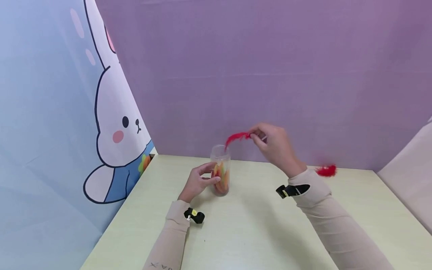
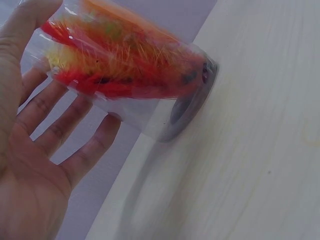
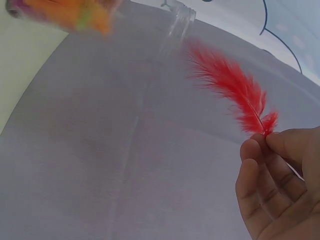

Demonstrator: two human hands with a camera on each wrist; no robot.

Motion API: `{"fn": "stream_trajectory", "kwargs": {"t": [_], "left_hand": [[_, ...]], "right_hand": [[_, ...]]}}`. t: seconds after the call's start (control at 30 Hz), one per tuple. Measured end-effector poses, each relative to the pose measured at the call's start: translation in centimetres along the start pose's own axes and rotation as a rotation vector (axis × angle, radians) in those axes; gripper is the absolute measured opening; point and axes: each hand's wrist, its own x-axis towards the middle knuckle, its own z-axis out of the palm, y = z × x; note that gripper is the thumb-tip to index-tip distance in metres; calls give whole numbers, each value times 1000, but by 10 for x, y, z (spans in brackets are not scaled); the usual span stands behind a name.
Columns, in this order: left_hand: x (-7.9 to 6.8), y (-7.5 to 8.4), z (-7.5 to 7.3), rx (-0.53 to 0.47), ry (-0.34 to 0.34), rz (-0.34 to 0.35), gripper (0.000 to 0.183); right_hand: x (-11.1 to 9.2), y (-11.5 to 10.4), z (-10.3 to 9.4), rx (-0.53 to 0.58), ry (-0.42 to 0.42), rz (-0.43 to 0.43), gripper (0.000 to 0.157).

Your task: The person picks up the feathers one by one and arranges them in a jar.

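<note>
A tall clear jar [image 1: 225,165] stands upright on the table, with red, orange, yellow and green feathers [image 2: 125,55] inside its lower part. My left hand [image 1: 198,180] holds the jar from its left side, thumb and fingers around the wall. Between the thumb and fingertips of my right hand [image 1: 275,144] a red feather [image 3: 230,85] is pinched by one end. Its free tip points left and down at the jar's open mouth. In the head view the tip overlaps the rim; whether it is inside, I cannot tell.
Another red feather [image 1: 326,170] lies to the right, near the back edge of the pale table [image 1: 229,232]. Behind the table rises a purple backdrop [image 1: 270,67]. A blue cloth with a cartoon rabbit [image 1: 116,112] hangs on the left, and a whitish cloth [image 1: 411,168] on the right.
</note>
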Motion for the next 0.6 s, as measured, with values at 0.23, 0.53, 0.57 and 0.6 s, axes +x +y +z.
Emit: {"fn": "stream_trajectory", "kwargs": {"t": [0.23, 0.53, 0.57, 0.6], "left_hand": [[1, -3, -1, 8, 2, 0, 59], [1, -4, -3, 6, 11, 9, 59], [0, -4, -3, 4, 12, 9, 59], [1, -4, -4, 3, 14, 9, 58]], "right_hand": [[4, 0, 9, -31, -30, -51, 8], [9, -5, 13, -140, -102, -120, 8], [9, -7, 14, -148, -114, -121, 8], [10, -8, 15, -155, -124, -122, 8]]}}
